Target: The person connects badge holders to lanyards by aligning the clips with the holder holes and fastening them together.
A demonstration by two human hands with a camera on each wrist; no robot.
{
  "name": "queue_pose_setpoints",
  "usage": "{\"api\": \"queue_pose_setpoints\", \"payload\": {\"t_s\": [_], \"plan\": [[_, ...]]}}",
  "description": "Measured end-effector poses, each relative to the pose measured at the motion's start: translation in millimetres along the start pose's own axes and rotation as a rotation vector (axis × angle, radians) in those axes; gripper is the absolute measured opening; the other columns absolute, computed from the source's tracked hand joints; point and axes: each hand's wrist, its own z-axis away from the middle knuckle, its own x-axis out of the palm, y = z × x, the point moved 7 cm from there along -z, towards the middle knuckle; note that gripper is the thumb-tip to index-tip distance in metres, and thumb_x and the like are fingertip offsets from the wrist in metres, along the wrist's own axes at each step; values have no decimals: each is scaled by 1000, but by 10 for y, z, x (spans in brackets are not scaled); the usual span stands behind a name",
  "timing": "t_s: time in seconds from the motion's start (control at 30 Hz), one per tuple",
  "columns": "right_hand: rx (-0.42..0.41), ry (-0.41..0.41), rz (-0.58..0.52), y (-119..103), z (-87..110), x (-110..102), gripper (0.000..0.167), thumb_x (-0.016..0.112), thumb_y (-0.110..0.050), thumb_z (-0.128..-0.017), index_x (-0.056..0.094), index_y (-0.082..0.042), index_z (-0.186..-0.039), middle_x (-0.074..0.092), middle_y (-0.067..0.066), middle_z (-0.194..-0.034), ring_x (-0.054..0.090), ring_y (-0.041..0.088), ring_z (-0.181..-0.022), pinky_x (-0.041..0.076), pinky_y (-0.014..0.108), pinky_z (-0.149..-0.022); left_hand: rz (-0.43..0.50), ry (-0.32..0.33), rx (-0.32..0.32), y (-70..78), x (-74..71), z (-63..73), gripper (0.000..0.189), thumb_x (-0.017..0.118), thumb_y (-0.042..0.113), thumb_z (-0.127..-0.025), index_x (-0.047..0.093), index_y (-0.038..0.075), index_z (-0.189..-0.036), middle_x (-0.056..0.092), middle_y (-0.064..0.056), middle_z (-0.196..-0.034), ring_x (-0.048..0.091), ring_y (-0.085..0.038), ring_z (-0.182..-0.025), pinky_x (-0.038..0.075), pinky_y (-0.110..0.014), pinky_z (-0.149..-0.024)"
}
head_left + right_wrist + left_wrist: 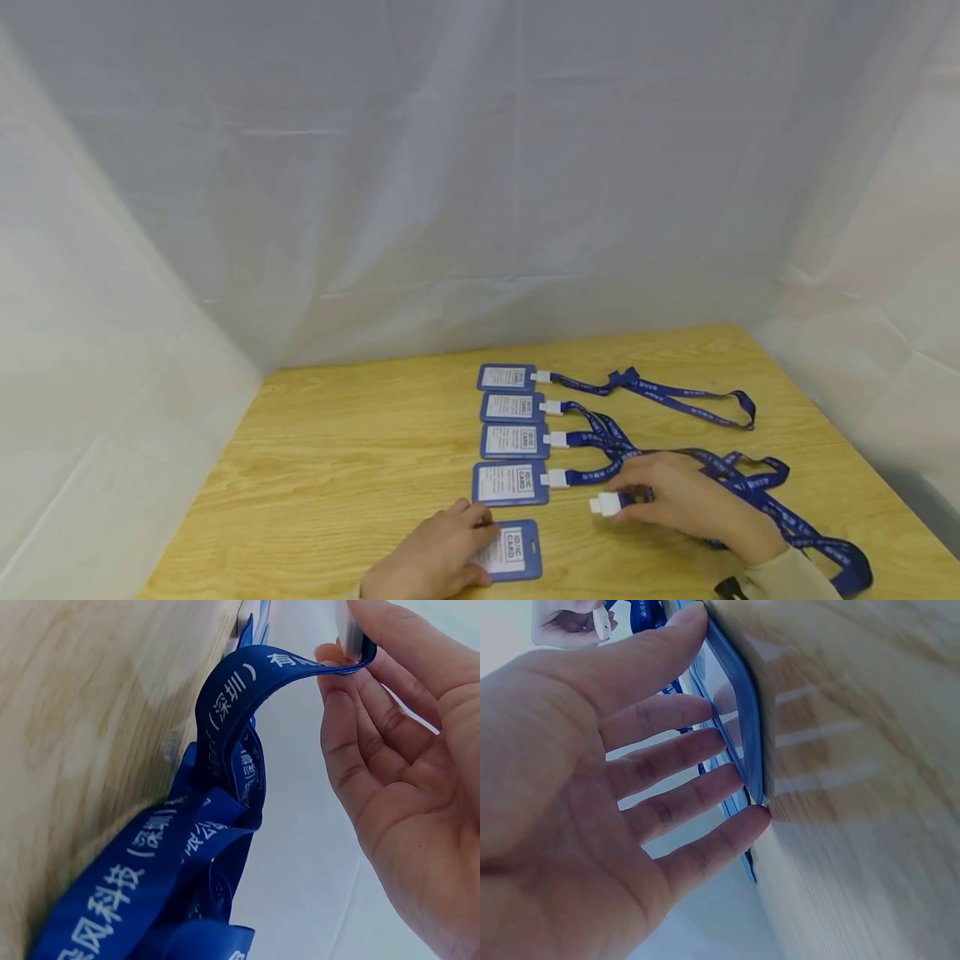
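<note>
At the table's front, my left hand (pixel 435 552) rests on a blue badge holder (pixel 528 561) lying flat. Its fingers are fairly straight in the left wrist view, the thumb at the holder's edge and the other fingertips (pixel 731 776) along its face. The holder's slot faces right, with no strap on it. To the right, my right hand (pixel 678 500) pinches a blue lanyard (pixel 225 697) by its white plastic clip (pixel 606 504). The clip points left towards the slot, apart from it. The lanyard's strap trails down to other straps on the table.
Several more badge holders (pixel 512 483) lie in a column behind, each joined to a lanyard by a white clip (pixel 555 478). Their straps (pixel 660 389) spread right, partly overlapping. White sheeting (pixel 480 208) surrounds the wooden table (pixel 337 467). A black buckle (pixel 727 588) shows by the right sleeve.
</note>
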Motion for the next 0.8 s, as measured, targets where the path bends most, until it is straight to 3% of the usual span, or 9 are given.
{"api": "queue_pose_setpoints", "payload": {"t_s": [0.4, 0.6, 0.8], "plan": [[-61, -18, -59, -8, -77, 179, 34, 78, -38, -87, 77, -16, -113, 68, -14, -98, 56, -4, -81, 54, 19, -69, -25, -31, -19, 46, 25, -87, 50, 73, 46, -89, 66, 23, -132, 59, 6, -128, 54, -9, -113, 54, -32, -96], [-14, -43, -71, 23, -106, 226, 34, 79, -36, -86, 77, -16, -113, 67, -17, -97, 57, -3, -81, 54, 19, -70, -4, -46, -44, 38, 36, -103, 49, 73, 46, -88, 66, 24, -132, 58, 8, -128, 52, -7, -112, 53, -32, -98], [3, -54, -68, 28, -138, 257, 31, 80, -35, -86, 77, -18, -112, 65, -19, -94, 54, -3, -77, 52, 19, -68, -12, -31, -31, 59, 34, -122, 50, 74, 45, -88, 66, 22, -132, 59, 8, -126, 53, -8, -112, 53, -31, -98]]}}
